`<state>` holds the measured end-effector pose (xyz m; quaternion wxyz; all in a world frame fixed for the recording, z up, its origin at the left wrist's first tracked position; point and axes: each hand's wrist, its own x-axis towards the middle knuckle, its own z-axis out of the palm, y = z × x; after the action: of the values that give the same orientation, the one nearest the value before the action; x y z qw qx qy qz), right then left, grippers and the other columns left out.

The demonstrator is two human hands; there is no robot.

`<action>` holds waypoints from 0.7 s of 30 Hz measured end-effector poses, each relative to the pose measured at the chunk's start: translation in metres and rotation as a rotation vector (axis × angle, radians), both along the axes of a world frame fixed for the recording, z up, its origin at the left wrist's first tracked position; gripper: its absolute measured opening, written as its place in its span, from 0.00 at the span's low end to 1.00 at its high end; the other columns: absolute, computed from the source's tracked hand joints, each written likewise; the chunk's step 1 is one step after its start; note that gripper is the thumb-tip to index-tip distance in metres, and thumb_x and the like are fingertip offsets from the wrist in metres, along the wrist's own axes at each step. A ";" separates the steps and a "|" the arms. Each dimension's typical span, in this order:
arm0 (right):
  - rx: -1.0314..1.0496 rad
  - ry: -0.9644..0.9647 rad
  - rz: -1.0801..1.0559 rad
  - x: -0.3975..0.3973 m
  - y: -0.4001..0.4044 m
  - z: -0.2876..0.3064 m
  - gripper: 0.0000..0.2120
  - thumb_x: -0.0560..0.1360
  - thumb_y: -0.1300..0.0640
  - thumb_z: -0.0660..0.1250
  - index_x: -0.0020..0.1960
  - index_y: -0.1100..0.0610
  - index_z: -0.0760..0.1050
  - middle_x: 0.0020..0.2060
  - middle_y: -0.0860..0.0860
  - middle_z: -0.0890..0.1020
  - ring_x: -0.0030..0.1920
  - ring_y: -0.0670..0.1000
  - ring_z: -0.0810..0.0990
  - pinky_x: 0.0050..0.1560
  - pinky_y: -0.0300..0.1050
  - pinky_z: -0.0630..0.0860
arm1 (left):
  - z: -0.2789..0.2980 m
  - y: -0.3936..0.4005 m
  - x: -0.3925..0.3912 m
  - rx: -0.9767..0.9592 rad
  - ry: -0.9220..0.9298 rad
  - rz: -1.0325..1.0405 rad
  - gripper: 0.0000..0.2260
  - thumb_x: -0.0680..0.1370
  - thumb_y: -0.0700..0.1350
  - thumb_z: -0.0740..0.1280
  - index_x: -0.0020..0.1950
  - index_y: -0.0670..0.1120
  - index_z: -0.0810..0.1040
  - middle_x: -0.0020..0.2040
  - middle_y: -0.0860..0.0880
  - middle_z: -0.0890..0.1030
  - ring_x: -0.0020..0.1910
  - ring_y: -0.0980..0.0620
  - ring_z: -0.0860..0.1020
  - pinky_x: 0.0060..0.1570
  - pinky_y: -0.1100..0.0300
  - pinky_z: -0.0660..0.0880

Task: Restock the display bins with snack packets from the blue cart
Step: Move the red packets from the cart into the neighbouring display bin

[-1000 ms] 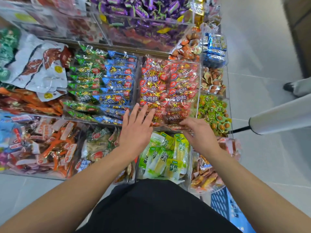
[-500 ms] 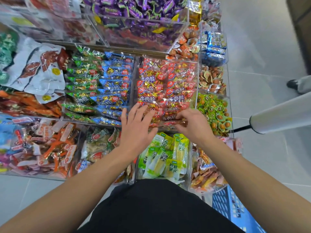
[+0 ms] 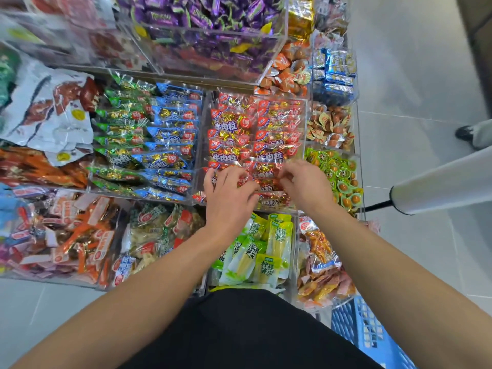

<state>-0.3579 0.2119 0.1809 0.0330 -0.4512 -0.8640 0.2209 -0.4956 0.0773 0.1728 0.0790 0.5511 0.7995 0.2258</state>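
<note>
Head view: Both hands worked at the near edge of the clear bin (image 3: 303, 123) holding red snack packets (image 3: 231, 126), in the middle row of the display. The left hand (image 3: 226, 198) lay over the bin's front left corner, its fingers curled down onto the packets; whether it pinched one could not be told. The right hand (image 3: 306, 185) was at the front right, fingers bent and tips pressed among the wrappers; a firm grip could not be confirmed. The two hands were near each other but apart. To the left, a bin held green and blue packets (image 3: 149, 139). Just below the hands, a bin held yellow-green packets (image 3: 266, 251). To the right sat green-wrapped sweets (image 3: 335, 169). The blue cart (image 3: 372, 334) showed at the lower right corner, beside the person's dark clothing (image 3: 239, 331); its contents were out of view.
</note>
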 end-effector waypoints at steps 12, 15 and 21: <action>-0.022 0.192 -0.221 0.020 0.001 0.005 0.05 0.76 0.56 0.70 0.47 0.52 0.85 0.44 0.47 0.83 0.40 0.46 0.78 0.44 0.40 0.74 | 0.014 0.024 -0.001 -0.048 0.111 -0.118 0.11 0.78 0.45 0.70 0.61 0.51 0.82 0.65 0.52 0.80 0.74 0.49 0.69 0.77 0.40 0.47; -0.078 0.204 -0.237 0.023 0.001 0.005 0.05 0.76 0.57 0.69 0.47 0.51 0.85 0.44 0.45 0.83 0.40 0.45 0.78 0.44 0.41 0.74 | 0.012 0.028 -0.001 -0.180 0.140 -0.151 0.22 0.83 0.47 0.63 0.77 0.54 0.68 0.76 0.54 0.70 0.79 0.50 0.61 0.78 0.42 0.45; -0.208 0.171 -0.287 0.028 0.005 0.001 0.06 0.77 0.53 0.69 0.45 0.49 0.84 0.46 0.44 0.86 0.36 0.39 0.77 0.37 0.37 0.71 | 0.000 0.029 0.001 -0.331 0.216 -0.167 0.27 0.85 0.43 0.56 0.82 0.56 0.51 0.83 0.53 0.56 0.81 0.46 0.51 0.78 0.39 0.42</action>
<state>-0.3299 0.2171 0.1818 0.0906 -0.5504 -0.7575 0.3392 -0.4948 0.1061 0.1727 0.1006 0.6158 0.7811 0.0236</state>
